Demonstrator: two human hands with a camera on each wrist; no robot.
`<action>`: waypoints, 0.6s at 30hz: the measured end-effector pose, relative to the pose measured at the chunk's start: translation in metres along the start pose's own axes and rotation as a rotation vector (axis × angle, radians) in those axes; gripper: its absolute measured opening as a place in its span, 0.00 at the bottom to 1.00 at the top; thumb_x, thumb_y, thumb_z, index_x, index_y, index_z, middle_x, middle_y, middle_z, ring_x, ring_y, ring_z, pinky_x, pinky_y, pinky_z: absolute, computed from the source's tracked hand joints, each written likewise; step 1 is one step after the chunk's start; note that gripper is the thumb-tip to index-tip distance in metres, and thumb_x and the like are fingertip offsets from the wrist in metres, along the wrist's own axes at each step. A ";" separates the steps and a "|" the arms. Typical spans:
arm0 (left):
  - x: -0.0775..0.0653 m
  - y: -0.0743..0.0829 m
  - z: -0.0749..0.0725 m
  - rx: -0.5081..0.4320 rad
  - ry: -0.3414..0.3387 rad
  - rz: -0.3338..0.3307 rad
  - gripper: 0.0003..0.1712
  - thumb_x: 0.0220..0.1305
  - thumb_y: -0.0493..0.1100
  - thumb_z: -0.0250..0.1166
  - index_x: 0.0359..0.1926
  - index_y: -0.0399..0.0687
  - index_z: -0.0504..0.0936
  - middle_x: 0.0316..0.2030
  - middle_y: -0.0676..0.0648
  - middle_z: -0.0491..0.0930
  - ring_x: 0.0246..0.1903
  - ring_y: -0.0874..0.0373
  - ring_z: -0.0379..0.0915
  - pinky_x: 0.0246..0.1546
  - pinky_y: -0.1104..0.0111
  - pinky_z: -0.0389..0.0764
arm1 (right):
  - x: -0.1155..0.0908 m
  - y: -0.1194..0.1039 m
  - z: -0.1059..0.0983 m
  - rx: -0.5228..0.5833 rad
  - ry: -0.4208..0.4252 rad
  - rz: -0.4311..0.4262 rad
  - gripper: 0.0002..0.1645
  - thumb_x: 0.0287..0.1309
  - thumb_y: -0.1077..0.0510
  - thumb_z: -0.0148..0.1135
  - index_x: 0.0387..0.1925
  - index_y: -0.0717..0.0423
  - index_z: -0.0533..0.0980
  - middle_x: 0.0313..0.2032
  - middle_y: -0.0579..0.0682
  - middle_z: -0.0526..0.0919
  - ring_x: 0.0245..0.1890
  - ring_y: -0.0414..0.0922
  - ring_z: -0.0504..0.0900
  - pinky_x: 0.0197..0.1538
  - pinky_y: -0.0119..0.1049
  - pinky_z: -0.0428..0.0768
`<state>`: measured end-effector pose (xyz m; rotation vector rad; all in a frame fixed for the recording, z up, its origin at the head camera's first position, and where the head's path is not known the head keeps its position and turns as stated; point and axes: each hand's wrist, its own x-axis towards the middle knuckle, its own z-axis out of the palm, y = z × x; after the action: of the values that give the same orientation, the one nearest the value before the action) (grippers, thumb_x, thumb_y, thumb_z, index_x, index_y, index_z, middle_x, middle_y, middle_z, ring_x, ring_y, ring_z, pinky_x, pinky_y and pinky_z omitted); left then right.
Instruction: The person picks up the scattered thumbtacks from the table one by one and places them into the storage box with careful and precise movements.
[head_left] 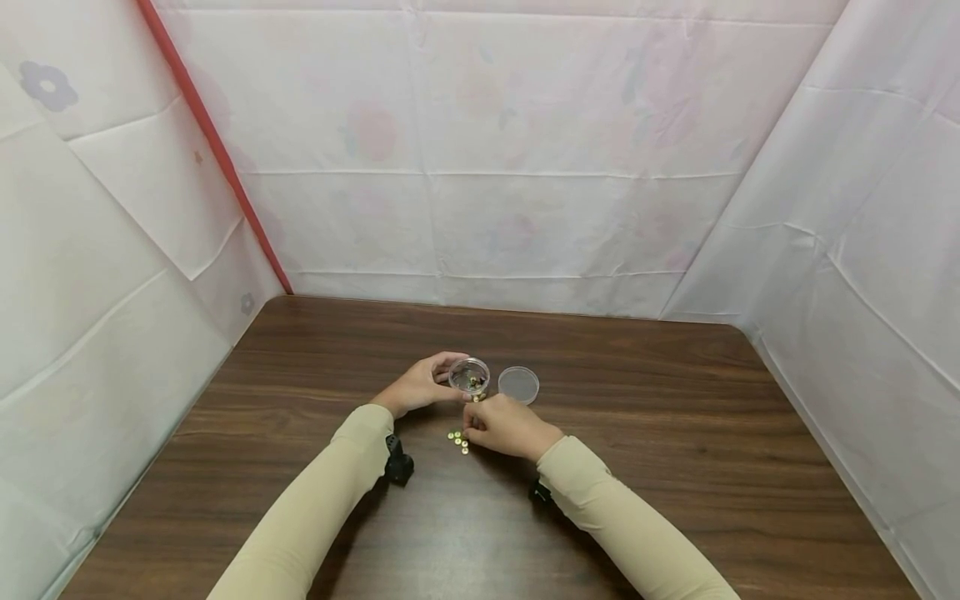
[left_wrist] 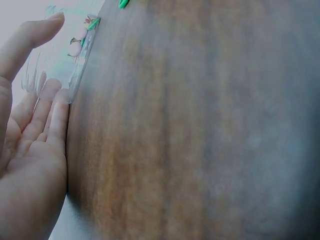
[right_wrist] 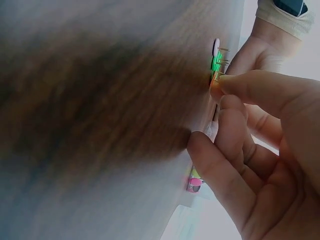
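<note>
My left hand (head_left: 422, 385) holds a clear round plastic box (head_left: 469, 375) from its left side, thumb at the near wall and fingers round the far one. Several thumbtacks lie inside it; the left wrist view shows pale and green heads through the wall. Just nearer to me, a small group of thumbtacks (head_left: 457, 442) lies on the table, looking yellowish from above. At this group my right hand (head_left: 510, 427) has its thumb and fingertips together, pinching what looks like a thumbtack. Beside them, more thumbtacks (right_wrist: 217, 61) lie heads down with their points up.
A clear round lid (head_left: 518, 385) lies flat to the right of the box. Everything rests on a dark brown wooden table (head_left: 637, 400). White patterned cloth (head_left: 480, 167) hangs behind it and along both sides. A wrist camera (head_left: 399, 463) is strapped on the left sleeve.
</note>
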<state>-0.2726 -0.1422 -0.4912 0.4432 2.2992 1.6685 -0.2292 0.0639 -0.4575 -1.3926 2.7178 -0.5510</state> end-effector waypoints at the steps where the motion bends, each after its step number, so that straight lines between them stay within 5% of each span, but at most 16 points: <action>1: 0.000 0.000 0.000 -0.002 0.001 0.001 0.39 0.46 0.47 0.75 0.61 0.64 0.69 0.58 0.53 0.70 0.62 0.53 0.58 0.64 0.52 0.66 | 0.000 0.000 0.000 0.001 0.003 -0.001 0.06 0.55 0.55 0.63 0.24 0.45 0.78 0.17 0.36 0.73 0.17 0.30 0.68 0.19 0.22 0.67; 18: 0.001 -0.002 -0.002 -0.022 -0.012 0.017 0.41 0.45 0.48 0.75 0.62 0.60 0.69 0.58 0.50 0.70 0.61 0.51 0.60 0.63 0.52 0.66 | -0.003 0.000 -0.001 -0.015 0.011 0.028 0.04 0.60 0.55 0.57 0.29 0.46 0.73 0.16 0.37 0.69 0.16 0.34 0.66 0.19 0.28 0.66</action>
<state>-0.2741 -0.1439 -0.4924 0.4688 2.2727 1.6926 -0.2276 0.0667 -0.4573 -1.3560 2.7512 -0.5395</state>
